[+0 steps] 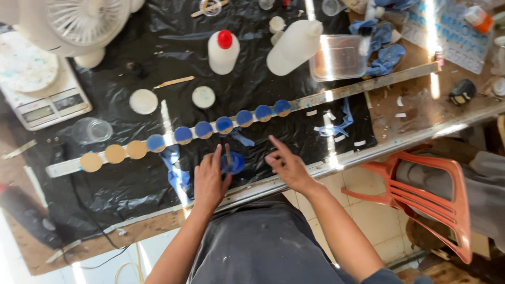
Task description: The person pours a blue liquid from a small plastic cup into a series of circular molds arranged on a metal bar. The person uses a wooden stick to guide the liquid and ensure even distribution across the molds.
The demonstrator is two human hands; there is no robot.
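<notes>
My left hand (210,181) rests on the black plastic sheet (123,181) beside a small cup of blue liquid (232,163) with a wooden stick standing in it; the fingers touch the cup's left side. My right hand (286,163) hovers just right of the cup, fingers spread, holding nothing. Behind the hands a long metal strip (341,91) carries a row of round discs: several blue discs (224,124) to the right and three bare wooden discs (114,154) at the left end.
A white bottle with red cap (223,51), a tilted white bottle (294,46), a clear plastic box (339,57), blue gloves (381,45), a fan (77,22), a digital scale (40,91) and two white lids (144,101) lie behind. An orange chair (431,196) stands to the right.
</notes>
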